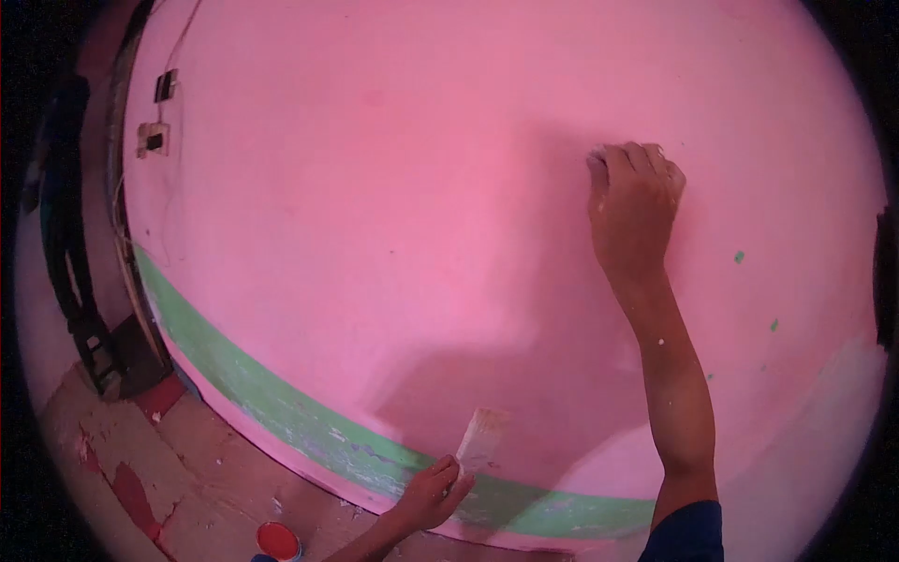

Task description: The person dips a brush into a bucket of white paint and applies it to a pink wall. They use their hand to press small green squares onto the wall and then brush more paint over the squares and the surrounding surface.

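Note:
My right hand (639,201) is raised against the pink wall (375,187), its fingers curled closed. A bit of something whitish shows by the thumb, but what the fingers hold is hidden. Lower down, my left hand (433,494) grips a putty knife (482,438). Its flat, wide blade is smeared whitish and points up in front of the wall's lower part. A green band (309,426) with scuffed, flaking patches runs along the wall's base, just behind that hand.
A red-topped tub (278,540) stands on the stained floor (215,464). At left, a person (67,206) is up on a stool (96,356) beyond the wall's edge. Two electrical boxes (154,140) with loose wires sit on the wall. Green spots (739,257) show at right.

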